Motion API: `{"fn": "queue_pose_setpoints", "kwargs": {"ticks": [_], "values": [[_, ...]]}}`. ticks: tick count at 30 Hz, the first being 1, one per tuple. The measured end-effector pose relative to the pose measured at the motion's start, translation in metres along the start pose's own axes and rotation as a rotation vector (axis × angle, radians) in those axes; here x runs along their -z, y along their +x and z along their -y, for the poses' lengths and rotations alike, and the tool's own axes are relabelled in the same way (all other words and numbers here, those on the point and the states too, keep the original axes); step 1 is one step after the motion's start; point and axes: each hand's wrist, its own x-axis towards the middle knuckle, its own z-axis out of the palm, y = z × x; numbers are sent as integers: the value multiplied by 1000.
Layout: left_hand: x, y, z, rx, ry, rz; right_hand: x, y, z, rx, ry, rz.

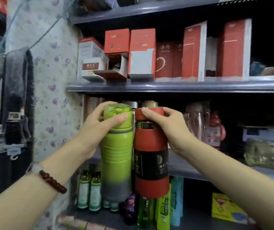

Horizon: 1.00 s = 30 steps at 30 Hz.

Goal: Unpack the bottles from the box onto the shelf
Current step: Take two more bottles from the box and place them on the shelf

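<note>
My left hand [98, 125] grips the lid of a tall green bottle [116, 156] with a grey base. My right hand [167, 128] grips the red cap of a red bottle [151, 165] with a black label. Both bottles hang upright, side by side and touching, in front of the grey middle shelf [191, 168]. Their bases reach below that shelf's front edge. Behind them on the shelf stand two more bottles, of which only the tops [149, 103] show. The box is not in view.
Red and white cartons [143, 53] fill the upper shelf [182, 85]. Clear and pink bottles [204, 125] stand to the right on the middle shelf. Small green bottles [90, 193] and packets [162, 213] crowd the lower shelf. A floral wall [53, 80] is at the left.
</note>
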Motion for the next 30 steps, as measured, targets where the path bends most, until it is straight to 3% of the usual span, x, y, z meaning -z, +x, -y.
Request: {"fn": "queue_pose_setpoints", "kwargs": {"ticks": [11,17,23,30], "values": [[-98,55,-18,-267,-176,147,80,6,42,263,-260,-448],[-136,65,2,-339,-170,132,104,5,31,368,-363,-531],[-165,75,31,-375,-87,88,122,17,-4,353,-364,-611],[-186,84,47,-258,-91,20,132,29,-34,277,-390,-673]]}}
